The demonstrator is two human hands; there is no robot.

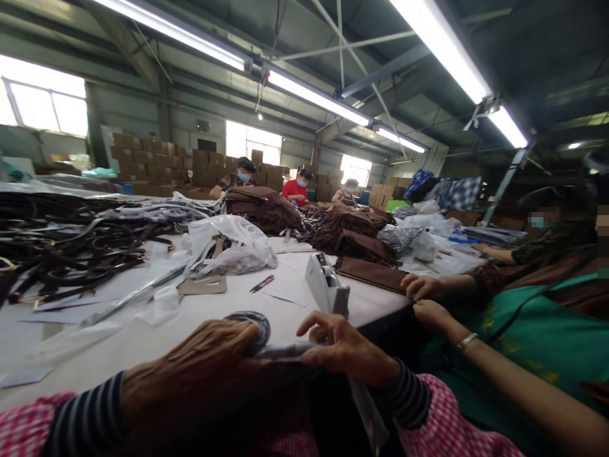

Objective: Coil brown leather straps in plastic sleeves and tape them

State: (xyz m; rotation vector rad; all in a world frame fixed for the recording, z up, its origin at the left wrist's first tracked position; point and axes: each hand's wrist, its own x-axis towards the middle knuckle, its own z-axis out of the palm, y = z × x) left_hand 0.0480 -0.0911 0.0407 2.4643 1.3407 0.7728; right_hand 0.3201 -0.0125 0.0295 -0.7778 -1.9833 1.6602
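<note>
A dark, ring-shaped coil with a glossy plastic sheen [262, 325] is held low in front of the wearer, at the near edge of the white tabletop [290, 311], and from beside it a narrow grey strip in clear plastic [285, 351] is stretched across the gap between the hands. By appearance, the winding is judged to be partly done: the ring has been formed, while the straight length is left outside it. A clear plastic end [366, 409] is seen hanging below, though whether it belongs to the strip cannot be told. At the left, a large tangled heap of dark brown straps with gold-coloured metal fittings [109, 247] is left loose. The left hand [223, 346] is nearly closed, with the coil gripped under its fingers; its underside is hidden. The right hand [340, 346] is half open, the strip's end pinched at the thumb and the index finger raised clear. Just beyond it, a white tape dispenser [318, 282] is stood, untouched by either hand.
</note>
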